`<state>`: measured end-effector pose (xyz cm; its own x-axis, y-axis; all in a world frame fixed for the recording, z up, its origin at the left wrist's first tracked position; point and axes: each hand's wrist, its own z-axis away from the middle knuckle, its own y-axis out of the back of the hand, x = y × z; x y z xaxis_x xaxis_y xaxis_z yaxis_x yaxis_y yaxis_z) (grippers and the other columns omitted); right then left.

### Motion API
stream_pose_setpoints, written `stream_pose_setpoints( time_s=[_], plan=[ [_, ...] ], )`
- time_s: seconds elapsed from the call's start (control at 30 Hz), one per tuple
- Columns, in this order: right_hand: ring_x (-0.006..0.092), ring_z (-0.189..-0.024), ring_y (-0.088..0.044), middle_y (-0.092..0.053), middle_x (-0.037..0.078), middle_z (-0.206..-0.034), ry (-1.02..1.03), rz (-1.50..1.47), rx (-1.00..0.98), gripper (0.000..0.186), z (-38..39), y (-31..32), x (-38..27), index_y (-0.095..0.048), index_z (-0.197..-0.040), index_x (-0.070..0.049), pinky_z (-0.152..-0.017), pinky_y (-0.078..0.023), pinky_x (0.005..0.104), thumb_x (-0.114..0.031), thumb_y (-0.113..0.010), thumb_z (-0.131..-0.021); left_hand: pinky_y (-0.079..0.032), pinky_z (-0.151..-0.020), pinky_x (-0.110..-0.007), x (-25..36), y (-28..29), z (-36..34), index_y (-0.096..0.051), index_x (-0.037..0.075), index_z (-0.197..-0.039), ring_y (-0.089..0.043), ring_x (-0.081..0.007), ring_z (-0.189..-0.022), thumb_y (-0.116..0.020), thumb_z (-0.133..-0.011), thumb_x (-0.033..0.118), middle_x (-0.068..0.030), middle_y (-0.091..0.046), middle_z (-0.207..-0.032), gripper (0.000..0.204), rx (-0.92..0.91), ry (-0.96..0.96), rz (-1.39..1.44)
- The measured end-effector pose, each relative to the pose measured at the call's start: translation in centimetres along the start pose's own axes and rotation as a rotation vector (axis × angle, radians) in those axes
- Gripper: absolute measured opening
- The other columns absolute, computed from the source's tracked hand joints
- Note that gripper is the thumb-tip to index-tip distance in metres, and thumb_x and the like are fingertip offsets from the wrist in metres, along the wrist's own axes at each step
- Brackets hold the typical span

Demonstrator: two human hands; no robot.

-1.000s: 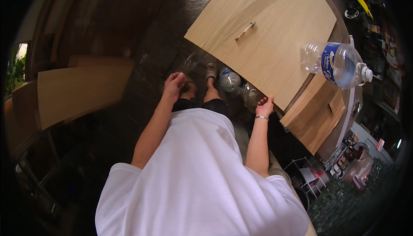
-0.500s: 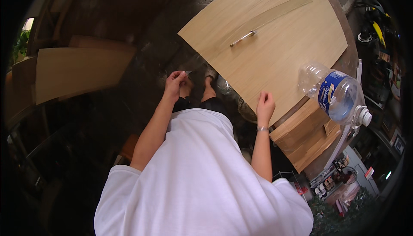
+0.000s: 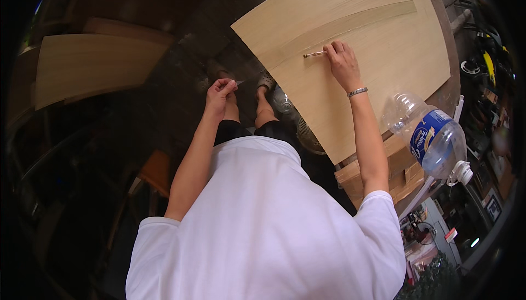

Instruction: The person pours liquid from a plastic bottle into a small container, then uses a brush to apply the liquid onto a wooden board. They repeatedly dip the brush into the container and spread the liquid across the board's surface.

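My left hand (image 3: 220,94) is closed in a pinch on a small, thin, pale piece (image 3: 239,82), possibly clear plastic, left of the board and above my legs. My right hand (image 3: 343,64) reaches over the pale plywood board (image 3: 416,42), its fingers closed on a slim pen-like tool (image 3: 312,55) with a clear barrel. Just beyond the tool, a long translucent strip (image 3: 383,12) lies along the board. A large empty clear bottle (image 3: 430,138) with a blue label lies on its side at the board's right end, beside my right forearm.
Brown cardboard (image 3: 350,177) sticks out under the board's near edge. Wooden panels (image 3: 93,70) stand at left. Another bottle (image 3: 282,101) and a wire fan guard (image 3: 307,136) are below the board. Assorted clutter (image 3: 487,70) fills the far right.
My right hand has moved from the board's near edge up and onto the pen-like tool. My left hand stays pinched. The board and bottle appear shifted as the view has moved.
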<state>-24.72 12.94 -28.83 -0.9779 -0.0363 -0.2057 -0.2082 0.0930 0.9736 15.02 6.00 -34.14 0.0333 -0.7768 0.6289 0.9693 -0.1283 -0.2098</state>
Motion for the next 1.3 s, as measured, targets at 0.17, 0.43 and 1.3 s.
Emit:
stream_pose_setpoints(
  time_s=[0.17,0.43,1.3],
  plan=[
    [0.0218,-0.075,-0.059,-0.058,0.009,-0.084,-0.366,-0.467,0.213,0.012,3.2,3.3,-2.1,-0.054,-0.106,-0.006,-0.066,-0.05,0.0335,-0.008,-0.061,-0.097,-0.05,-0.077,-0.024,0.1,-1.4,1.5,-0.067,0.004,-0.101,-0.066,-0.0105,-0.084,-0.08,-0.087,0.014,-0.0028,-0.07,-0.091,0.022,-0.105,-0.014,-0.098],
    [0.0118,-0.061,-0.054,-0.057,0.004,-0.071,-0.534,-1.785,0.52,0.008,4.5,3.6,-8.1,-0.049,-0.104,-0.008,-0.053,-0.045,0.025,-0.01,-0.057,-0.102,-0.047,-0.073,-0.022,-1.8,-7.6,-0.1,-0.068,0.004,-0.1,-0.064,-0.0092,-0.082,-0.08,-0.086,0.015,-0.0026,-0.07,-0.09,0.022,-0.234,0.025,-0.029],
    [0.0147,-0.076,-0.072,-0.075,0.013,-0.09,-0.509,-1.288,0.036,0.022,-0.9,0.8,-10.5,-0.059,-0.112,0.001,-0.06,-0.05,0.0221,-0.014,-0.065,-0.097,-0.054,-0.083,-0.027,-2.2,-8.5,-0.7,-0.068,0.001,-0.107,-0.068,-0.0143,-0.091,-0.08,-0.088,0.019,-0.0058,-0.072,-0.098,0.03,-0.228,-0.037,-0.137]
  ],
)
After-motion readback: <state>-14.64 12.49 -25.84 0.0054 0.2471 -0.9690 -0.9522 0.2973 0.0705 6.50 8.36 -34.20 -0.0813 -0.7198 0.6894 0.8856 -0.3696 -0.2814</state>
